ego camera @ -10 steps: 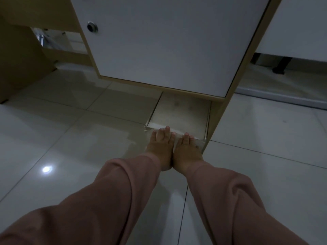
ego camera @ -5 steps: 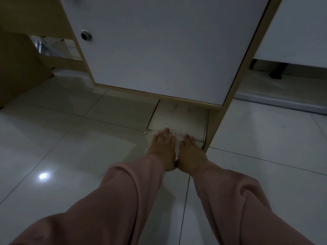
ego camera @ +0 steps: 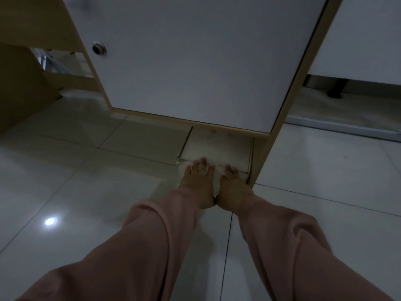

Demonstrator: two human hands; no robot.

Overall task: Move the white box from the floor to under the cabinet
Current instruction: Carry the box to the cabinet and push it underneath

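A flat white box [ego camera: 217, 146] lies on the tiled floor, its far half hidden beneath the white-doored cabinet [ego camera: 195, 61]. The box's right edge runs close along the cabinet's wooden side panel [ego camera: 269, 146]. My left hand [ego camera: 198, 179] and my right hand [ego camera: 233, 185] press side by side against the box's near edge, fingers spread and resting over its top rim. Neither hand wraps around the box. Pink sleeves cover both forearms.
The cabinet door carries a round metal lock [ego camera: 99, 48]. A wooden panel [ego camera: 23, 83] stands at the left, with a gap behind it. At the right, a white unit [ego camera: 358, 40] sits above a raised ledge. Glossy floor tiles [ego camera: 86, 192] spread to the left and right.
Both hands have moved forward and the box has slid further under the cabinet, so less of its top shows.
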